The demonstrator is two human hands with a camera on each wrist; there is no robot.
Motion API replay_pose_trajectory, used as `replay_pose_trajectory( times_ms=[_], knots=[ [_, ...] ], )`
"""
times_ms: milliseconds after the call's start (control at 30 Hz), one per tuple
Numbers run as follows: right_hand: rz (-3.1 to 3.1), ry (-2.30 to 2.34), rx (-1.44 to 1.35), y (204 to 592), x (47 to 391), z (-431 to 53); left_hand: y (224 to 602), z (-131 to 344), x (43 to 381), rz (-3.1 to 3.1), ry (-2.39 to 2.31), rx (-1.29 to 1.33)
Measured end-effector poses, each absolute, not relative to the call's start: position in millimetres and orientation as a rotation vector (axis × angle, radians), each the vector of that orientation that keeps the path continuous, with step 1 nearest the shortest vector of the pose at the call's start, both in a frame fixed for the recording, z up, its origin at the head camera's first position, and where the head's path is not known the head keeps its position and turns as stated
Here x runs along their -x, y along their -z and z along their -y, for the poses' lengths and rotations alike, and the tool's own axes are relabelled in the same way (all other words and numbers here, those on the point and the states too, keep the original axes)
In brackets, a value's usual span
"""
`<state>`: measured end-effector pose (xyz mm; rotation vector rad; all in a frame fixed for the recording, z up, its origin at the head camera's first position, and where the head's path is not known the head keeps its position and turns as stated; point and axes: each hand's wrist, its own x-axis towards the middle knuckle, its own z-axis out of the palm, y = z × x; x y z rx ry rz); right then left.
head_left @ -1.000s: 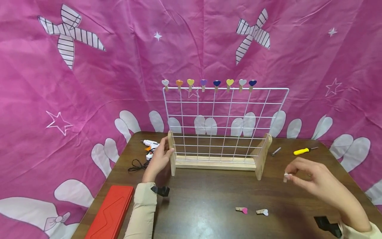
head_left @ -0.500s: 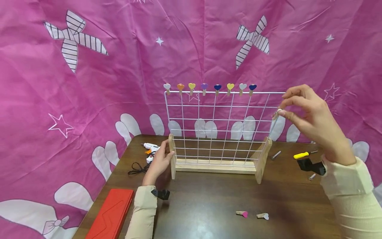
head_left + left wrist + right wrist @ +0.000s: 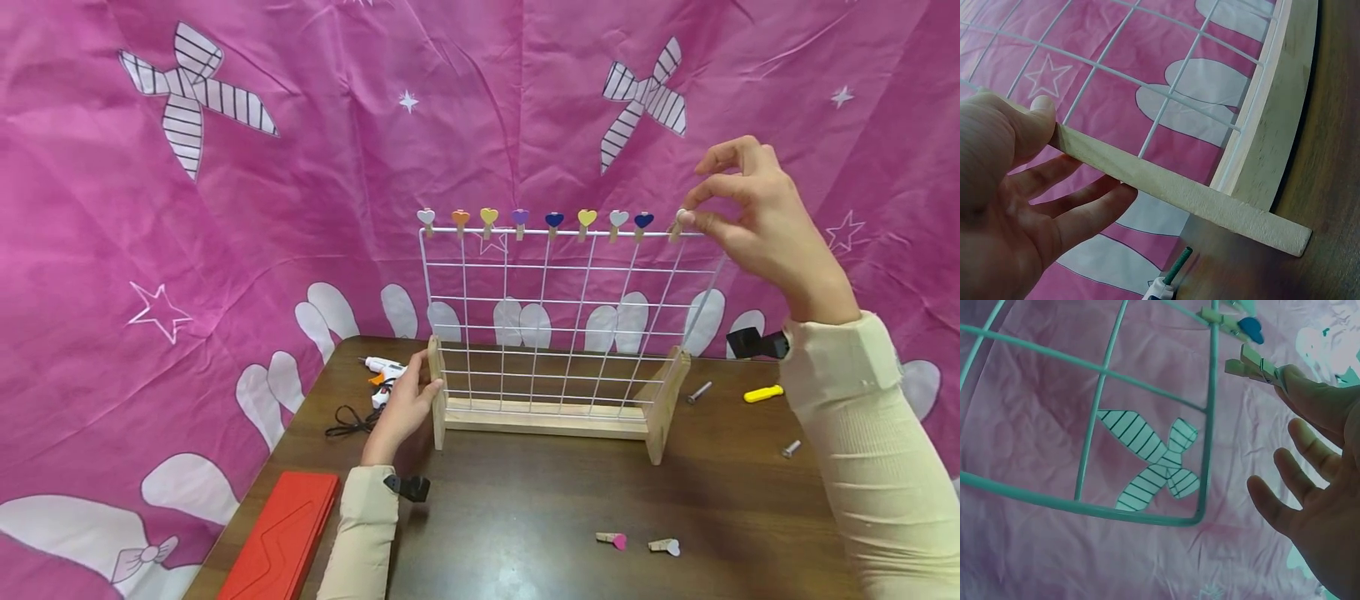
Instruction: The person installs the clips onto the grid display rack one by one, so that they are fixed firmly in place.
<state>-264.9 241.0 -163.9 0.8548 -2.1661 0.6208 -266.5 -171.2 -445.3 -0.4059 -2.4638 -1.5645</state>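
My right hand (image 3: 772,225) pinches a small wooden clothespin (image 3: 677,227) with a pale heart between thumb and forefinger. Its free end is parted and points at the top wire of the white wire grid (image 3: 536,232) in the right wrist view, with a gap showing between them. Several heart clothespins, white, orange, yellow, purple and dark blue, line that wire to the left. At the grid's left, my left hand (image 3: 405,408) grips the wooden side upright (image 3: 1179,194), thumb on the near face and fingers behind.
Two clothespins lie in front on the table, one with a pink heart (image 3: 611,540), one with a white heart (image 3: 665,547). A red case (image 3: 281,533) and a glue gun (image 3: 386,367) are left; bolts (image 3: 699,392) and a yellow screwdriver (image 3: 762,394) right.
My right hand has risen from low over the table's right side to the grid's top wire, carrying the clothespin. The left hand keeps its grip on the upright.
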Motion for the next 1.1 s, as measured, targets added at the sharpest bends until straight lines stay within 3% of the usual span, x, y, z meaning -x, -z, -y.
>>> replay_pose_trajectory(
  times_ms=[500, 933, 1100],
  knots=[
    [2.348, -0.622, -0.846, 169.5, 274.2, -247.6, 445.6, 169.4, 265.6, 2.454, 1.526, 0.416],
    [2.158, -0.711, -0.770, 209.1, 223.5, -263.6, 416.0, 161.7, 243.9, 2.453, 1.544, 0.451],
    [2.132, -0.739, -0.825, 235.2, 200.9, -269.5, 428.2, 166.3, 256.0, 2.471, 1.532, 0.436]
  ],
)
